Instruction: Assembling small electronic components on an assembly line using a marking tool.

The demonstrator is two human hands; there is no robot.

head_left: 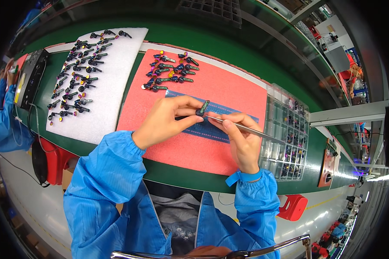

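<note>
My left hand (pixel 162 118) pinches a small dark earbud half (pixel 205 107), its stem with a green circuit board pointing up. Metal tweezers (pixel 259 133) lie in the fingers of my right hand (pixel 245 146), and their tip reaches the earbud's lower end. Whatever is at the tip is too small to make out. Under both hands a blue perforated sheet (pixel 212 136) rests on a pink foam mat (pixel 177 149). Several similar earbud pieces (pixel 164 80) with yellow and purple round parts stand in rows at the mat's far left.
To the left a white foam sheet (pixel 114 95) carries many more earbud pieces. A clear compartment tray (pixel 270 157) with small parts sits right of the mat. Beyond are a black box (pixel 32 80) and another person's blue sleeve (pixel 4 125). Red stools (pixel 293 208) stand below the green bench.
</note>
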